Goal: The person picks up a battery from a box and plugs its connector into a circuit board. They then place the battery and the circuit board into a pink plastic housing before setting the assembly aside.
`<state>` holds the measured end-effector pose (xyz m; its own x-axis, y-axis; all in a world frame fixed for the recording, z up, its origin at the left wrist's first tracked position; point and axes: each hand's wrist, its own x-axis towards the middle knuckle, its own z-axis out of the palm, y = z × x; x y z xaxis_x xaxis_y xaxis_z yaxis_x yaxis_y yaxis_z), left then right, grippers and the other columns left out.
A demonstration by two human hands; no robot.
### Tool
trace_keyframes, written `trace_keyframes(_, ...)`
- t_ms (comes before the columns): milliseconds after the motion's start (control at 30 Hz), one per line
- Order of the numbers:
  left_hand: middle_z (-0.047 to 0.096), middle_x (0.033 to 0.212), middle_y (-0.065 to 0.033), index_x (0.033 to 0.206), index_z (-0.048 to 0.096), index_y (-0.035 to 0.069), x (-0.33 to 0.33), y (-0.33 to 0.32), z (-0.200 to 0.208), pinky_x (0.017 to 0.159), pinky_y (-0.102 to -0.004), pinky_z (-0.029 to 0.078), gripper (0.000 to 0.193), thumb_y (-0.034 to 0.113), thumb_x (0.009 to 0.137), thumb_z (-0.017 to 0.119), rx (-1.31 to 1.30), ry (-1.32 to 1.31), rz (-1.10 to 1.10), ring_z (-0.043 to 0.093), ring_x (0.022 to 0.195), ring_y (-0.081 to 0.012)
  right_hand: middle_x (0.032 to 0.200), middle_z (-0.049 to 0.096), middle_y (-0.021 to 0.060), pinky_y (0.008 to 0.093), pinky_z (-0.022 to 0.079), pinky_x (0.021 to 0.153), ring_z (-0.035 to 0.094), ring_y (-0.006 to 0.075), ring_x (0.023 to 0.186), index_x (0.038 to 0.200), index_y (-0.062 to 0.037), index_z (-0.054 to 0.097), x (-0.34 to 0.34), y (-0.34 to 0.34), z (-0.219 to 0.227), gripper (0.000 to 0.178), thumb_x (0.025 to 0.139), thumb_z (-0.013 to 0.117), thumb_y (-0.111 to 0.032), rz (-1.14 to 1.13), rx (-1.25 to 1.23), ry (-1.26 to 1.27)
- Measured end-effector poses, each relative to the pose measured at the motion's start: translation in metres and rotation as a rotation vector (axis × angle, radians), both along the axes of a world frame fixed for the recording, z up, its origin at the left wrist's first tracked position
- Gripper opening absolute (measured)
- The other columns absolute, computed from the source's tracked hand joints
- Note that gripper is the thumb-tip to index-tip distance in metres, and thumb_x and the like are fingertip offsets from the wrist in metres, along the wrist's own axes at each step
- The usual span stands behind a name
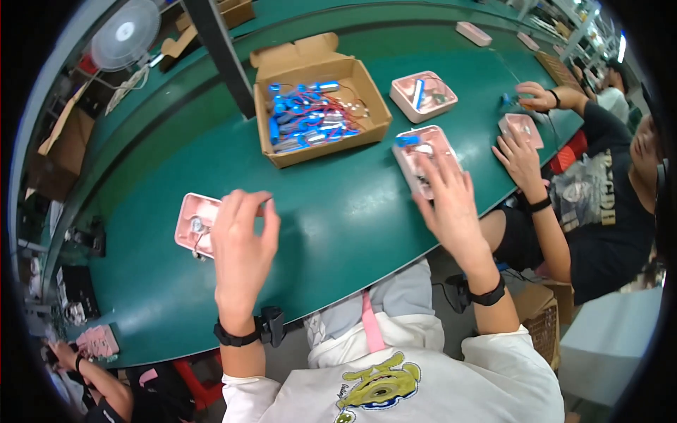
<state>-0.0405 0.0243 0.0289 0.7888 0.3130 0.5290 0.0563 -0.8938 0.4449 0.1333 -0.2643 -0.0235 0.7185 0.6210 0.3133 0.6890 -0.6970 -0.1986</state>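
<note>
My left hand [244,236] hovers at the right side of a pink plastic housing [185,221], partly covering it; inside show a round metal part and thin wires. Its thumb and index finger are apart, and nothing is visible between them. Over a second pink housing [405,168] my right hand [451,204] is spread, covering the lower right part. That housing holds a blue cylindrical cell [407,141] near its far end and some small parts. Whether the right fingertips touch it, I cannot tell.
An open cardboard box [331,151] full of blue cells with red wires stands at the centre back. Right of it sits a pink housing [397,99] with a blue-and-white cylinder. A co-worker's hands [520,156] work at another housing on the right. A metal post [220,56] rises behind.
</note>
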Motion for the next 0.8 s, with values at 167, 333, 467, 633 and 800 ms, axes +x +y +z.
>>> trace_keyframes(167,0.069,0.101,-0.0131,0.097,0.071,0.001,-0.052,0.024,0.003,0.084,-0.0475,0.049,0.011,0.005,0.088,0.076,0.248,0.164,0.331,0.065,0.097,-0.0359,0.167,0.036,0.0226,0.0602,0.036,0.118,0.040,0.0429,0.150,0.160,-0.0109,0.042,0.044,-0.020,-0.008,0.079,0.090,0.077,-0.005,-0.049,0.037,-0.101)
trace_keyframes(333,0.068,0.099,-0.0134,0.098,0.069,0.000,-0.069,0.033,-0.019,0.088,-0.0474,0.047,0.012,0.003,0.087,0.074,0.234,0.323,0.274,0.065,0.098,-0.0344,0.166,0.037,0.0226,0.0503,0.039,0.119,0.044,0.0412,0.147,0.161,-0.0084,0.039,0.083,-0.014,-0.006,0.079,0.091,0.074,0.000,-0.056,0.254,-0.134)
trace_keyframes(467,0.068,0.097,-0.0132,0.101,0.069,0.000,-0.070,0.019,-0.020,0.088,-0.0456,0.045,0.015,0.002,0.086,0.072,0.249,0.307,0.188,0.064,0.096,-0.0332,0.162,0.044,0.0213,0.0457,0.043,0.116,0.048,0.0405,0.144,0.157,-0.0070,0.045,0.033,-0.006,0.027,0.072,0.092,0.073,0.001,-0.019,0.381,-0.170)
trace_keyframes(633,0.068,0.095,-0.0120,0.100,0.069,0.001,-0.066,-0.021,-0.016,0.095,-0.0458,0.046,0.017,-0.001,0.084,0.070,0.254,0.362,-0.026,0.064,0.095,-0.0312,0.126,0.071,0.0195,0.0443,0.056,0.099,0.068,0.0394,0.116,0.128,-0.0014,0.069,-0.038,0.009,0.030,0.038,0.090,0.073,0.003,0.282,0.507,0.110)
trace_keyframes(800,0.067,0.100,-0.0103,0.102,0.069,0.001,-0.050,-0.061,-0.021,0.105,-0.0470,0.045,0.022,-0.003,0.081,0.069,0.276,0.312,-0.385,0.064,0.097,-0.0285,0.117,0.073,0.0173,0.0420,0.060,0.087,0.072,0.0370,0.101,0.123,-0.0014,0.072,-0.065,0.046,0.031,0.036,0.087,0.073,0.004,0.570,0.553,0.255)
